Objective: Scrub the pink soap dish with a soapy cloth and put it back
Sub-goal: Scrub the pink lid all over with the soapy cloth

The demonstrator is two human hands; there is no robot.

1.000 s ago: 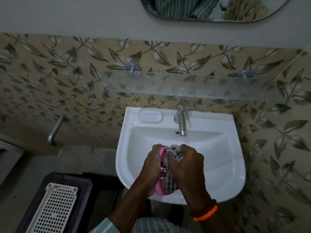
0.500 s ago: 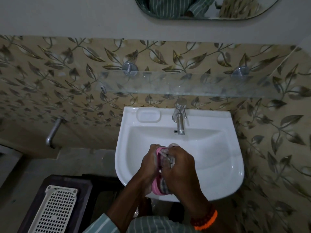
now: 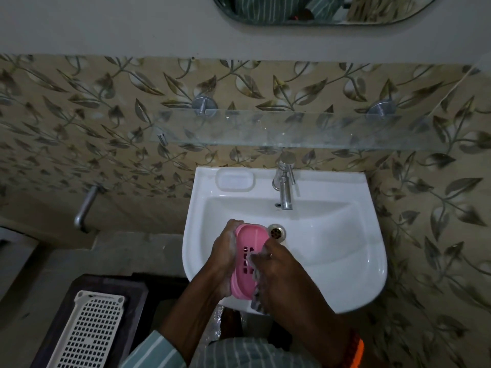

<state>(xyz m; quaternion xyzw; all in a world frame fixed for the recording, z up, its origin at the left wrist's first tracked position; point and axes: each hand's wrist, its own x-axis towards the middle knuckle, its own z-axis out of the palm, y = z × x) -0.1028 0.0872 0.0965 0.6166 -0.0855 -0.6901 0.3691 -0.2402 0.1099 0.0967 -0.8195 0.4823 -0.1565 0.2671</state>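
Head view: left hand (image 3: 225, 257) grips the dish (image 3: 245, 258); right hand (image 3: 281, 277) clutches the cloth (image 3: 257, 301) — mostly hidden — over the sink (image 3: 332, 261). No writing legible.

Green white-striped sleeve (image 3: 152, 350); orange-red bracelet (image 3: 356, 350).

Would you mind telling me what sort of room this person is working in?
Most likely a bathroom: a white wall-mounted washbasin with a metal tap, a glass shelf against leaf-patterned tiles, and the lower edge of a mirror above.
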